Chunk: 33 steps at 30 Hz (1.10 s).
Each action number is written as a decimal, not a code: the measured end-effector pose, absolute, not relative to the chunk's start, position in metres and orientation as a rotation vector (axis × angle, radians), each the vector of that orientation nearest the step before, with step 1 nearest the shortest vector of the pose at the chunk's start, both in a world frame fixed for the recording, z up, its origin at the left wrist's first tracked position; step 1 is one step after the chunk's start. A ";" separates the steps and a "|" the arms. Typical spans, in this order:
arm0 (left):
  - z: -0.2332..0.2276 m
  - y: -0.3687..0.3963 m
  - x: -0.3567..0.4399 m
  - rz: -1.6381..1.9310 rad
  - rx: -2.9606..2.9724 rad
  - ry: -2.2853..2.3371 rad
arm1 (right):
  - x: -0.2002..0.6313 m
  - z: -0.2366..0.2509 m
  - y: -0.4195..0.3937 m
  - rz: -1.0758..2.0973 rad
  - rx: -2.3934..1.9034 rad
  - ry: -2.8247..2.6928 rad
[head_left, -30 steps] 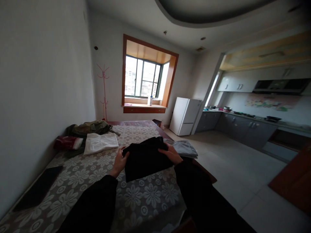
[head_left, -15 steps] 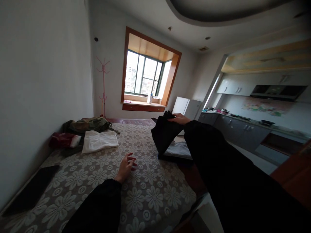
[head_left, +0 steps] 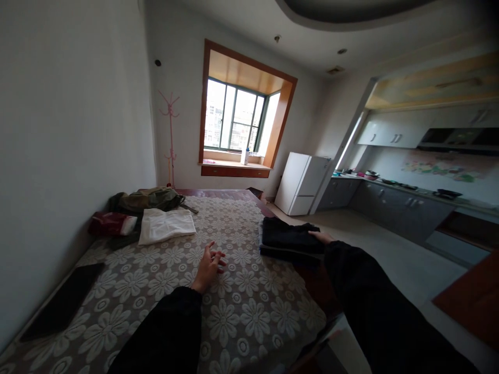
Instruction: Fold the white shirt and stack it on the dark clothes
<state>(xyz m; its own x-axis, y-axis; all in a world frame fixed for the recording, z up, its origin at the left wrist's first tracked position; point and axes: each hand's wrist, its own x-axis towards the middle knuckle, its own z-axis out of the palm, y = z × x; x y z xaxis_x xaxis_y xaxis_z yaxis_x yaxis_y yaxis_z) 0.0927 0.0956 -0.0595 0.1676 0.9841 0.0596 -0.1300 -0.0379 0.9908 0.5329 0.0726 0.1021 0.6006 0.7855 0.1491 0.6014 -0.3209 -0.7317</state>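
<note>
— The black folded garment [head_left: 290, 236], where does it lie?

— On the bed [head_left: 241, 311], at the edge nearest the kitchen floor, and it seems to rest on top of another folded piece, though the pile is too dark for me to be sure. Take the white folded cloth [head_left: 167, 226] as the mark: the black garment lies well to the right of it, across a bare stretch of the flowered bed cover.

— Which hand is on it?

— My right hand [head_left: 322, 237]. It lies flat on the garment's near right corner, fingers stretched along the top; they press down and pinch nothing.

— And the other?

— My left hand [head_left: 208, 265] hovers low over the bed cover, between the white folded cloth and the black garment but nearer to me than either. Its fingers [head_left: 219, 255] are loosely spread and hold nothing. So the garment lies to the right of that hand and a little farther off.

— How does its long side run?

— Roughly left to right across my view, one short end toward the white folded cloth, the other under my right hand.

— Anything else by the white cloth?

— An olive bag [head_left: 146, 198] just behind it, a red bundle [head_left: 111, 224] to its left by the wall.
</note>
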 end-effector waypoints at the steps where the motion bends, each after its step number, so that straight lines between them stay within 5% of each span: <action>1: -0.059 0.095 0.093 1.172 1.234 0.968 | 0.533 0.099 0.069 0.288 -2.055 -1.085; 18: -0.058 0.092 0.090 1.137 1.278 0.975 | 0.463 0.223 0.171 0.341 -1.581 -1.415; 33: -0.064 0.096 0.092 1.147 1.282 0.955 | 0.537 0.082 0.082 0.253 -2.052 -1.120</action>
<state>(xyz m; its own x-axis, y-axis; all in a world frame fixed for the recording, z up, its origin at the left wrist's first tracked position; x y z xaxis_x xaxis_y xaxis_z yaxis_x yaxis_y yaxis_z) 0.0924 0.0960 -0.0641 0.2017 0.9763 0.0788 -0.0994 -0.0596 0.9933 0.5369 0.0824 0.0824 0.5936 0.7848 0.1783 0.6317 -0.3171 -0.7074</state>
